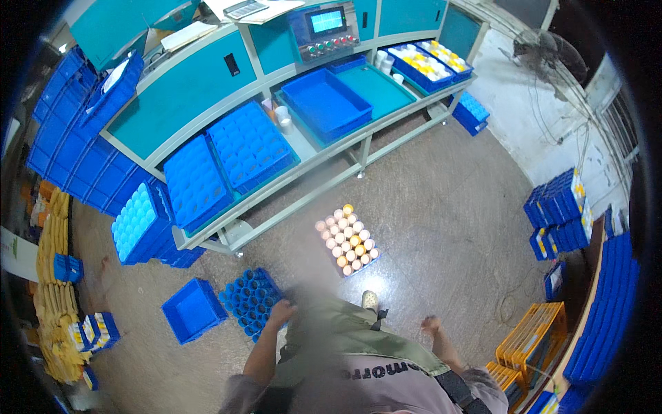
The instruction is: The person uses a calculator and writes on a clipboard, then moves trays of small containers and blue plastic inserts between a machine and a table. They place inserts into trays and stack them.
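Loosely curled, my left hand (283, 313) hangs at my side with nothing visible in it. In the picture it overlaps the edge of a blue crate of dark-mouthed blue cups (249, 297) on the floor; touching or apart, I cannot tell. An empty blue plastic crate (192, 310) lies left of that. My right hand (431, 325) hangs over bare floor on the other side, fingers bent and too small to make out clearly; no object shows in it. Ahead of my feet stands a crate of white- and yellow-topped containers (347, 240).
A teal machine bench (186, 93) with a control panel (326, 31) curves across the front. On it sit blue cup trays (251, 145), an empty blue tray (327, 101) and filled crates (421, 67). Orange racks (532, 334) and stacked blue crates (602, 310) stand at right.
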Action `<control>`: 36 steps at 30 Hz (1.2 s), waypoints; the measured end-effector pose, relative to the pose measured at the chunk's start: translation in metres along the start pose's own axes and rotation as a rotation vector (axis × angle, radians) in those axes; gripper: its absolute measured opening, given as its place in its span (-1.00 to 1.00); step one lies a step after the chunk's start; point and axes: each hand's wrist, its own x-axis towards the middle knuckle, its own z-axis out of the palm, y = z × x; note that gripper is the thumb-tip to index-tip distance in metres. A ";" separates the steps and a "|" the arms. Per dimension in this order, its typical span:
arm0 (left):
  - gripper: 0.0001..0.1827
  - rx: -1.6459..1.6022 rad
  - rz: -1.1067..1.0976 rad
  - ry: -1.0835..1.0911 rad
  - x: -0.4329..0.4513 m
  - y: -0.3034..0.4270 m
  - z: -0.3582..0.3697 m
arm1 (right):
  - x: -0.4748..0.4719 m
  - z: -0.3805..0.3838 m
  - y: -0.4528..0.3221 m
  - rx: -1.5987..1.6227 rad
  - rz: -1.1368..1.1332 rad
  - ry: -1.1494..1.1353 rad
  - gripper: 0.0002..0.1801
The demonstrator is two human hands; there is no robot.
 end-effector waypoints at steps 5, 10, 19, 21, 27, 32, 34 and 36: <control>-0.68 0.143 -0.064 -0.101 0.017 -0.085 -0.039 | 0.101 0.035 -0.290 -0.723 -0.347 0.244 -0.62; -0.80 0.611 0.171 -0.008 0.158 -0.073 -0.128 | 0.085 0.243 -0.542 -0.312 -0.554 -0.062 -0.61; -0.17 -0.189 0.066 0.663 0.397 0.116 -0.294 | 0.027 0.583 -0.759 -0.780 -1.332 -0.408 -0.17; -0.16 -0.161 -0.114 0.499 0.421 0.129 -0.312 | 0.038 0.616 -0.773 -0.962 -1.180 -0.435 -0.01; -0.48 -0.254 -0.311 0.371 0.458 0.122 -0.293 | 0.071 0.655 -0.753 -1.118 -0.992 -0.301 -0.02; -0.36 -0.124 -0.282 0.422 0.454 0.125 -0.294 | 0.062 0.654 -0.757 -1.067 -1.040 -0.308 -0.11; -0.24 -0.258 -0.243 0.424 0.441 0.134 -0.313 | 0.041 0.645 -0.771 -1.060 -1.032 -0.322 -0.10; -0.21 -0.300 -0.178 0.421 0.418 0.145 -0.335 | 0.012 0.633 -0.786 -1.010 -1.065 -0.357 -0.14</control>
